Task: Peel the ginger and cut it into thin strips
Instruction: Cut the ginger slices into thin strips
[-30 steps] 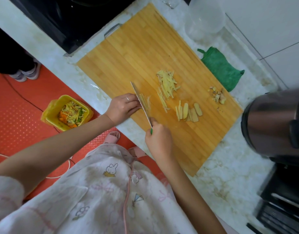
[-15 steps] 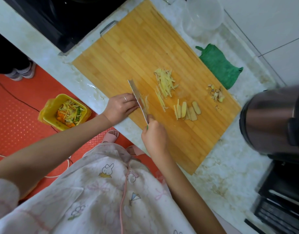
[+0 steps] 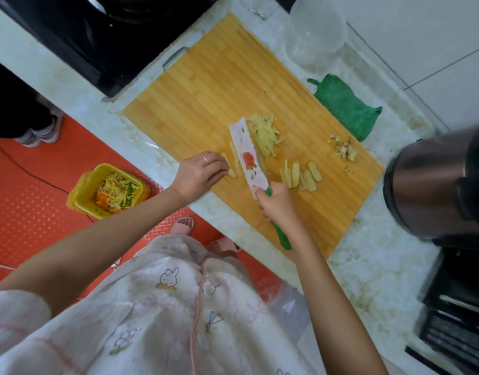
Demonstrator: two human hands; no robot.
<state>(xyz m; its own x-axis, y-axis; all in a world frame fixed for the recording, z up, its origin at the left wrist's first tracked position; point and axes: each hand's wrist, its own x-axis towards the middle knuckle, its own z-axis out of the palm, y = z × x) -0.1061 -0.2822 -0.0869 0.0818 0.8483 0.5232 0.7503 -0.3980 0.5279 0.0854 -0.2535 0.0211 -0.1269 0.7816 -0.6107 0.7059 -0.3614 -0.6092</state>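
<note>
Ginger lay in four lots on the cutting board (image 3: 206, 98). A heap of thin strips (image 3: 264, 135) sat about mid-board. A row of slices (image 3: 303, 175) leaned on one another nearer my edge. A few loose strips (image 3: 234, 154) lay just left of the blade, and a small heap of peel scraps (image 3: 342, 150) sat toward the board's right corner.

My right hand (image 3: 279, 208) was wrapped round the green handle of the knife (image 3: 248, 158). Its blade was tilted so the flat side with its red flower print faced up, and it lay between the loose strips and the heap. My left hand (image 3: 197, 175) reached in from the board's near edge. Its fingers were fairly straight, the tips resting on a small piece of ginger (image 3: 231, 172) beside the loose strips.

On the counter (image 3: 368, 266) past the board's far edge, a green cloth (image 3: 344, 106) lay bunched, with a clear tub (image 3: 317, 36) near the far corner. A metal pot (image 3: 428, 185) stood off the right end. On the red floor, a yellow bin (image 3: 103, 167) held vegetable scraps.
</note>
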